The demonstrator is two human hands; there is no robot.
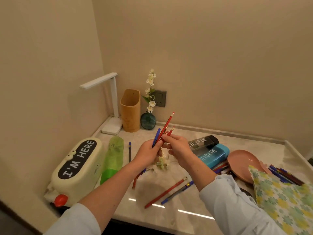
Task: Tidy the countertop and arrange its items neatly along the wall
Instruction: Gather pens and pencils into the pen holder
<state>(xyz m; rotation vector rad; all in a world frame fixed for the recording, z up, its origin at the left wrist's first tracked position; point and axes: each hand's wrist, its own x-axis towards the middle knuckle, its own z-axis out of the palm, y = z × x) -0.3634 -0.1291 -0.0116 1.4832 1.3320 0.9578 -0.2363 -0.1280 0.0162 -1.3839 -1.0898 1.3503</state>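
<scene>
as left grip [149,152], right grip [178,146] clasp pencils [167,123] | pink bowl [241,160] half under cloth [279,199]

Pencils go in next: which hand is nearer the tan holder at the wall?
Left. The left hand, gripping the pencils, is in front of the tan holder, slightly right; the right hand is farther right, near the dark bottle.

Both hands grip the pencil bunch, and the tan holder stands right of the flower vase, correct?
No: in the head view the tan holder stands left of the flower vase, between it and the white lamp. Both the left hand and the right hand do grip the pencil bunch.
</scene>
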